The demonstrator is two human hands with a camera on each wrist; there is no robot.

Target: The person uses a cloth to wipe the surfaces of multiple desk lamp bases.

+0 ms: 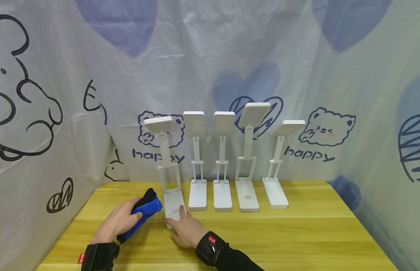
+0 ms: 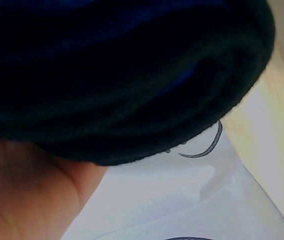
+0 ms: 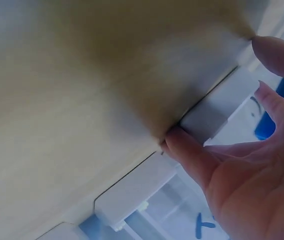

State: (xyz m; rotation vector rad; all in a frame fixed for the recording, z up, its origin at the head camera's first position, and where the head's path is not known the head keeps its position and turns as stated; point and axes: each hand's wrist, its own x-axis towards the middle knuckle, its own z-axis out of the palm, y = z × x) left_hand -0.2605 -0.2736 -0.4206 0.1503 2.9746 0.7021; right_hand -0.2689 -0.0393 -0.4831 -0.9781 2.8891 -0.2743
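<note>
My left hand (image 1: 119, 220) grips a folded blue and black cloth (image 1: 147, 210), thumb on top, left of the nearest lamp. In the left wrist view the dark folded edge of the cloth (image 2: 132, 100) fills the upper part. With my right hand (image 1: 187, 229) I hold the front end of the base of the leftmost white desk lamp (image 1: 172, 197), thumb at its left side and a finger along its right. The right wrist view shows my fingers on both sides of that lamp base (image 3: 222, 105). The lamp stands upright, its head tilted forward.
Several more white desk lamps stand in a row to the right: one (image 1: 197, 195), another (image 1: 222, 195), a taller one (image 1: 247, 195) and a tilted-head one (image 1: 275, 194). They stand on a yellow wood-grain table (image 1: 298, 241). A printed curtain (image 1: 196, 45) hangs behind and at both sides.
</note>
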